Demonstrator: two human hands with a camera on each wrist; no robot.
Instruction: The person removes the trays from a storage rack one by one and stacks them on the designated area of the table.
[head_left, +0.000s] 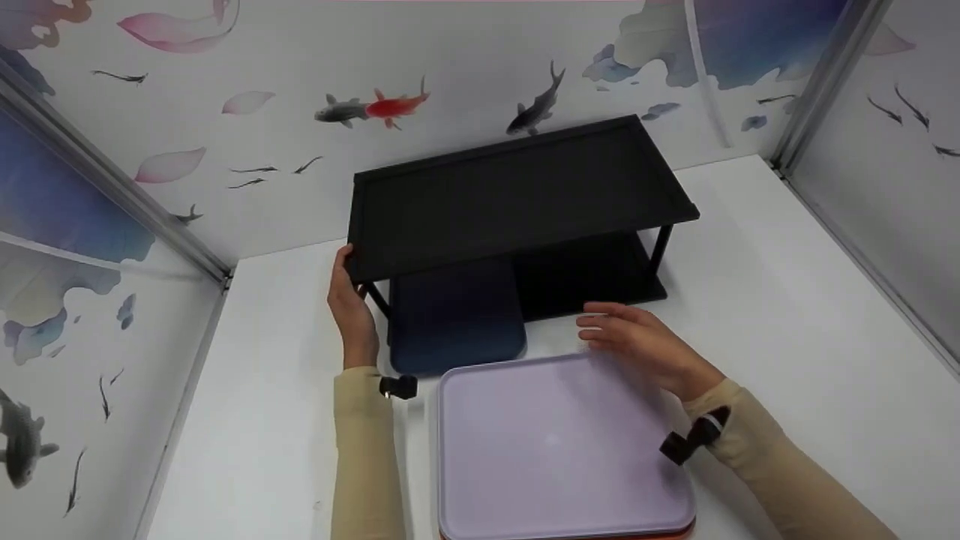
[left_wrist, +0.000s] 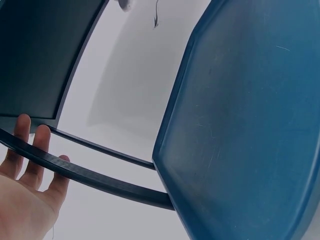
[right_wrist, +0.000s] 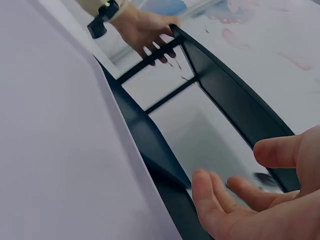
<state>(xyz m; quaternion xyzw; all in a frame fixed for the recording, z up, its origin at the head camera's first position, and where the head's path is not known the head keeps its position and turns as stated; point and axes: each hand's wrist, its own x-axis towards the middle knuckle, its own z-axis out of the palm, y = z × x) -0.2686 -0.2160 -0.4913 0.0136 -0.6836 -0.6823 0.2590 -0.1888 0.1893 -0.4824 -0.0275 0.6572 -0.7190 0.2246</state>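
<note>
My left hand grips the front-left corner of the black two-tier shelf, centre frame, its long axis running left to right, slightly skewed. My right hand hovers with fingers relaxed and apart over the lilac tray at bottom centre. A dark blue tray sits on the lower tier, poking toward me over the white tabletop.

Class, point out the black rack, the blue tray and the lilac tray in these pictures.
Rack point(head_left: 517, 191), head view, on its top shelf.
Blue tray point(head_left: 457, 322), head view, on its flat middle.
Lilac tray point(head_left: 555, 450), head view, on its bare centre.
</note>
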